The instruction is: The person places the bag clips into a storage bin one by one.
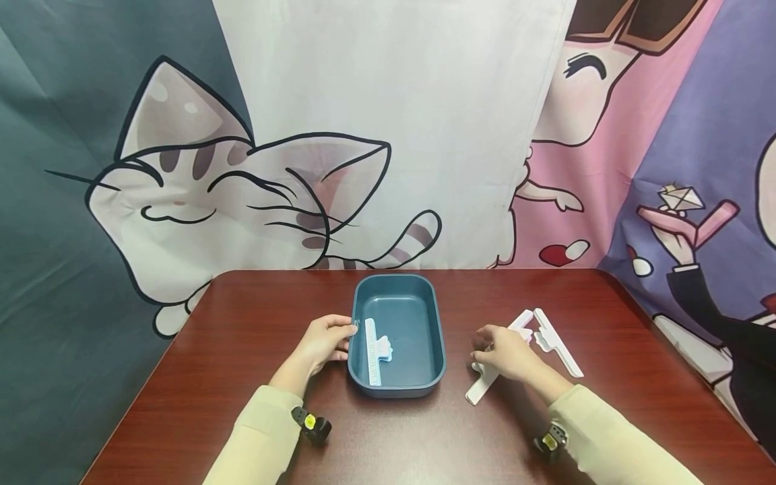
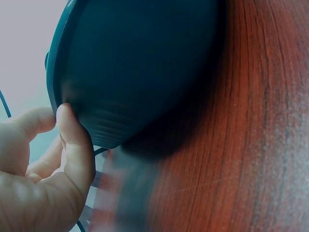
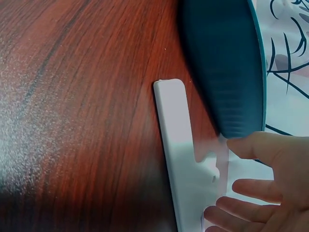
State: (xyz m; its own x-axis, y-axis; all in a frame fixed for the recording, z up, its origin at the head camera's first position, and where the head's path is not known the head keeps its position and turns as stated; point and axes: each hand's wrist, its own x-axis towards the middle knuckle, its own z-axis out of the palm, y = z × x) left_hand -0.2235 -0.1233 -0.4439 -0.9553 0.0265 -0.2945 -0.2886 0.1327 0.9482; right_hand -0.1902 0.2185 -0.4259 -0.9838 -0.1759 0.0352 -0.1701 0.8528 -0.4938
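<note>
A dark blue-green plastic bin point(image 1: 397, 393) stands on the table, a pale blue-white bag clip point(image 1: 372, 353) lying inside along its left side. My left hand point(image 1: 324, 343) pinches the bin's left rim between thumb and finger, as the left wrist view also shows. Over the white bag clips to the right is my right hand point(image 1: 506, 353), its thumb and fingers apart beside a white bag clip point(image 3: 176, 140). Partly hidden behind that hand is another clip point(image 1: 523, 318) with a pinkish handle. Farther right, a white bag clip point(image 1: 560, 347) lies slanted.
The reddish-brown wooden table point(image 1: 242, 404) reaches back to a cartoon-printed cloth point(image 1: 388, 101) hanging behind it. Each wrist carries a small dark camera, one on the left point(image 1: 312, 424) and one on the right point(image 1: 550, 439).
</note>
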